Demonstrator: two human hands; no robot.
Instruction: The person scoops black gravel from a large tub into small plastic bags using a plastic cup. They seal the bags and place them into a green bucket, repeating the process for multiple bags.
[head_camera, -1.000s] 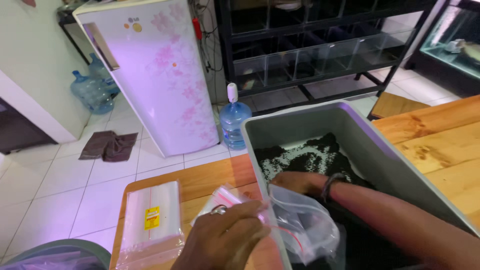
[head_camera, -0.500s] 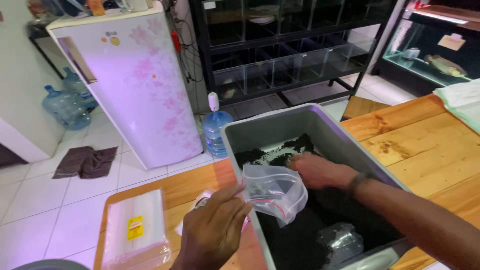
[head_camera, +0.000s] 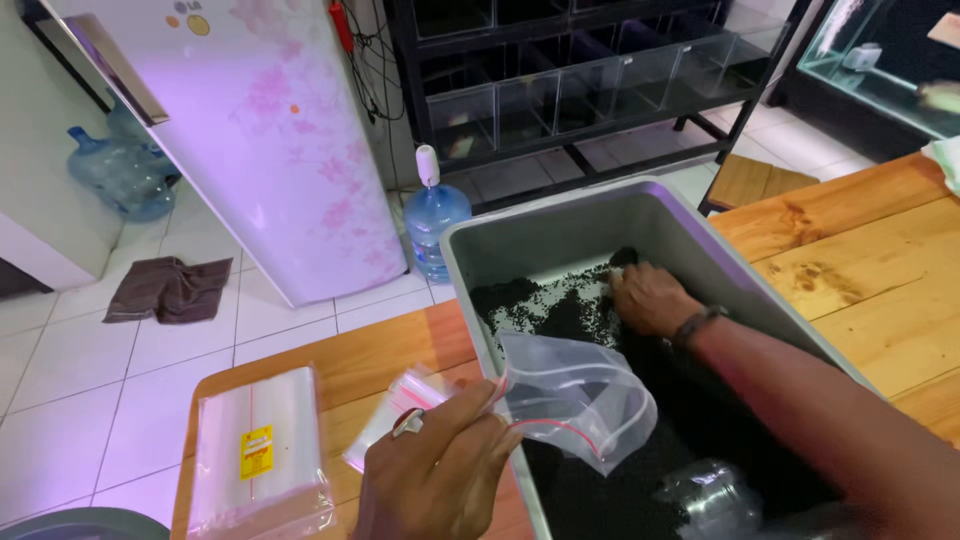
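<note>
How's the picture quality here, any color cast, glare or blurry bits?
Head view: a purple-pink cast washes the fridge and grey tub; the clear bag in the left hand shows soft glare; the right hand is sharp; the top-right edge is blurred.

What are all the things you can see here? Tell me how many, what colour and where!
Tub: one, grey, on the table.
Black grains: a layer, inside the tub.
Open bag: one, clear, above the tub.
Stack of bags: one, clear, on the table's left end.
Table: one, wooden.
Fridge: one, white and pink, behind.
Water bottles: two, blue, on the floor.
Cloth: one, brown, on the floor.
Left hand: holds the open bag.
Right hand: on the grains.
</note>
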